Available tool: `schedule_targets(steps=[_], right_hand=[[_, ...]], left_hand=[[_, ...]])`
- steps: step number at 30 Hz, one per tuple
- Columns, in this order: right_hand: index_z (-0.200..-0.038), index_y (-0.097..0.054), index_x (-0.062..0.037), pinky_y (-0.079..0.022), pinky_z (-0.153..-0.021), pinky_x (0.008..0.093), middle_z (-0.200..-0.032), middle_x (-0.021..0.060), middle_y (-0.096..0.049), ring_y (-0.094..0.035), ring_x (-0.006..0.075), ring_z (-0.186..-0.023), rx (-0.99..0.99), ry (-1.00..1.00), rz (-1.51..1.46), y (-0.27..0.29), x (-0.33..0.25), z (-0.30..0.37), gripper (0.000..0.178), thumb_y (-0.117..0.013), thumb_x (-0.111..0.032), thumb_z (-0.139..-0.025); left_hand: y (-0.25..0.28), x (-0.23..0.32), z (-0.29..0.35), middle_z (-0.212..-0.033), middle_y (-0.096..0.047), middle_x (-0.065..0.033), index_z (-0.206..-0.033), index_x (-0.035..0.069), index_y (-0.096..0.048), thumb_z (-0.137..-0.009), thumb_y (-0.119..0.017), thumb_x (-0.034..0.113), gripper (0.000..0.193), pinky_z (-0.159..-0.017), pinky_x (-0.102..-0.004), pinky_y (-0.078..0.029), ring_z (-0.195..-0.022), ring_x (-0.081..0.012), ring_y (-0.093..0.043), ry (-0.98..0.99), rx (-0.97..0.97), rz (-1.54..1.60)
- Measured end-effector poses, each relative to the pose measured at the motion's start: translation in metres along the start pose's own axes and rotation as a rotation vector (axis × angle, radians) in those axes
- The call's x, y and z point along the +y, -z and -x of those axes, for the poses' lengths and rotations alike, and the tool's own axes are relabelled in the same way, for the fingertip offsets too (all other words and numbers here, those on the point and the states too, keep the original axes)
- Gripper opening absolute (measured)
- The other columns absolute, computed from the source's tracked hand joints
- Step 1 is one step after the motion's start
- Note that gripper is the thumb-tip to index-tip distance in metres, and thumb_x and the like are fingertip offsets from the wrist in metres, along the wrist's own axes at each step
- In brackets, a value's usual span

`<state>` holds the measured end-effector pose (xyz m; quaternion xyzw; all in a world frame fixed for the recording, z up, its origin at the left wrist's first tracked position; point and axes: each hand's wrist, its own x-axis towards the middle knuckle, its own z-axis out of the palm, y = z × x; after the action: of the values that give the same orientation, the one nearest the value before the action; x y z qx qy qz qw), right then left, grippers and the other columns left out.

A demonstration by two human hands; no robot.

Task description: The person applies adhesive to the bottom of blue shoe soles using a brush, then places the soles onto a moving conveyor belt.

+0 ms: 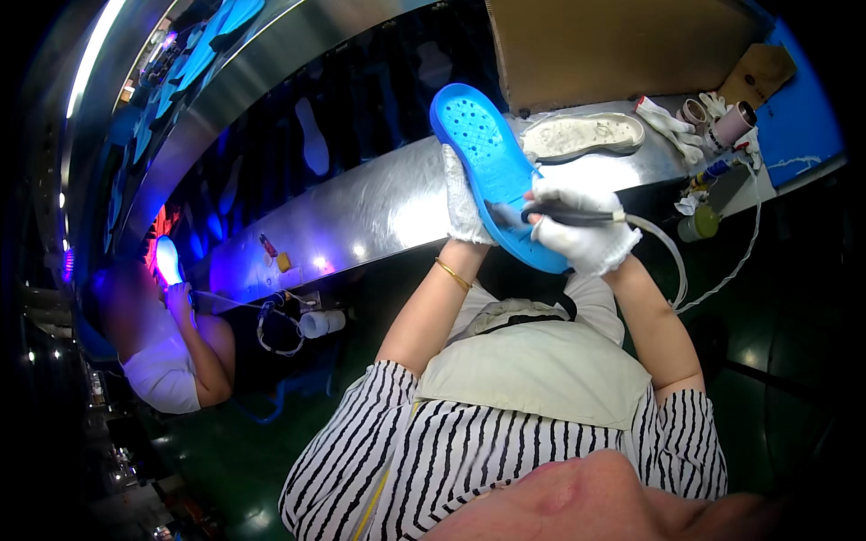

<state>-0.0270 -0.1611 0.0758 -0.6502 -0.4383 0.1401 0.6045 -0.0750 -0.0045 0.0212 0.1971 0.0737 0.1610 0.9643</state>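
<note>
My left hand (463,206), in a white knitted glove, grips a bright blue shoe sole (499,160) along its left edge. The sole is tilted above the metal bench, its inner face with small holes turned up. My right hand (585,239), gloved with some fingertips bare, is closed on a black-handled brush (577,216) with a pale hose (666,243) running from its end. The blurred brush tip lies over the lower part of the sole; whether it touches is hard to tell. Beyond the blue sole, a white sole (577,137) lies on the bench.
Spare gloves (667,126), a pink cup (735,124) and small containers crowd the bench's right end, below a large cardboard sheet (622,50). Dark soles lie on the conveyor (361,108) behind the metal ledge (361,212). To the left, a co-worker (171,370) holds a glowing sole.
</note>
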Motion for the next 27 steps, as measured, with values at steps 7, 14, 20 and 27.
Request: schedule_targets(steps=[7, 14, 20, 27], right_hand=[[-0.092, -0.063, -0.0004, -0.049, -0.073, 0.0260, -0.085, 0.0078, -0.064, -0.061, 0.0123, -0.078, -0.115, -0.006, -0.042, -0.003, -0.005, 0.005, 0.019, -0.064, 0.000, -0.074], [-0.090, -0.063, -0.0023, -0.048, -0.072, 0.0231, -0.083, 0.0035, -0.064, -0.059, 0.0088, -0.075, 0.159, -0.160, -0.217, 0.023, 0.013, -0.017, 0.013, -0.066, -0.005, -0.077], [-0.090, -0.059, -0.0025, -0.047, -0.072, 0.0231, -0.085, 0.0032, -0.062, -0.057, 0.0083, -0.078, 0.136, -0.094, -0.255, 0.017, 0.010, -0.009, 0.011, -0.063, -0.003, -0.080], [-0.088, -0.059, -0.0018, -0.046, -0.072, 0.0234, -0.081, 0.0050, -0.061, -0.057, 0.0096, -0.078, 0.126, -0.108, -0.263, 0.009, 0.000, 0.004, 0.010, -0.061, 0.000, -0.078]], left_hand=[[-0.003, 0.016, -0.004, -0.117, -0.053, -0.0137, -0.128, 0.012, -0.042, -0.082, -0.040, 0.067, 0.071, -0.088, -0.0438, -0.048, -0.104, -0.0282, -0.054, -0.023, -0.002, -0.008], [-0.025, 0.002, 0.019, -0.127, -0.045, -0.0155, -0.134, 0.009, -0.034, -0.079, -0.039, 0.072, 0.084, -0.095, -0.0450, -0.043, -0.112, -0.0295, -0.049, 0.115, -0.298, 0.307], [-0.015, -0.013, 0.017, -0.131, -0.042, -0.0169, -0.137, 0.007, -0.029, -0.078, -0.038, 0.073, 0.089, -0.098, -0.0449, -0.040, -0.116, -0.0300, -0.046, 0.014, -0.143, -0.030], [-0.011, -0.006, 0.002, -0.136, -0.038, -0.0142, -0.139, 0.011, -0.029, -0.081, -0.038, 0.069, 0.082, -0.100, -0.0457, -0.037, -0.119, -0.0308, -0.044, -0.063, -0.258, -0.070]])
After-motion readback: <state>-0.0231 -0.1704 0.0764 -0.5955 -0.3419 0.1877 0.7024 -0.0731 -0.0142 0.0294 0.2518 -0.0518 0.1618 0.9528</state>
